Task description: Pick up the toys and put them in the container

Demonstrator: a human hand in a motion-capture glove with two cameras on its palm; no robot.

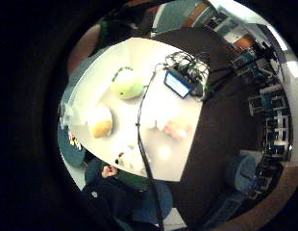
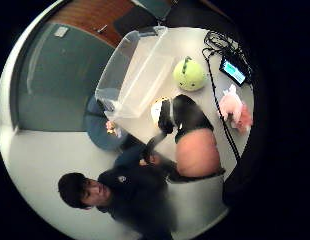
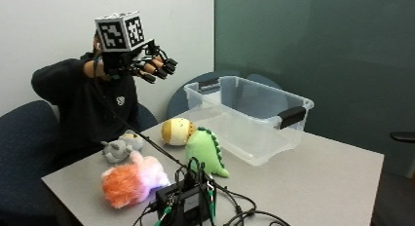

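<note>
Black-gloved right hand [image 3: 146,60] raised well above the grey table [image 3: 324,172], fingers spread, holding nothing. Clear plastic container with black handles [image 3: 250,116] on the table; beside it a round yellow plush [image 3: 177,131], green dinosaur plush [image 3: 204,150], small grey plush [image 3: 120,148], fluffy pink-orange plush [image 3: 133,179].

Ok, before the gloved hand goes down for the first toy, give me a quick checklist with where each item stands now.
1. Clear plastic container upright, lid off, nothing inside: ok.
2. Toys within sight on the grey table: green dinosaur plush, round yellow-and-white plush, small grey plush, pink-and-orange fluffy plush: ok.
3. Black-gloved right hand free to grasp: raised in front of the person's face, fingers spread, holding nothing: ok.
4. Hand positioned over a toy: not ok, it is high above the table.
5. Black cable from the glove runs between the toys to the black device; snag risk: cannot tell.
</note>
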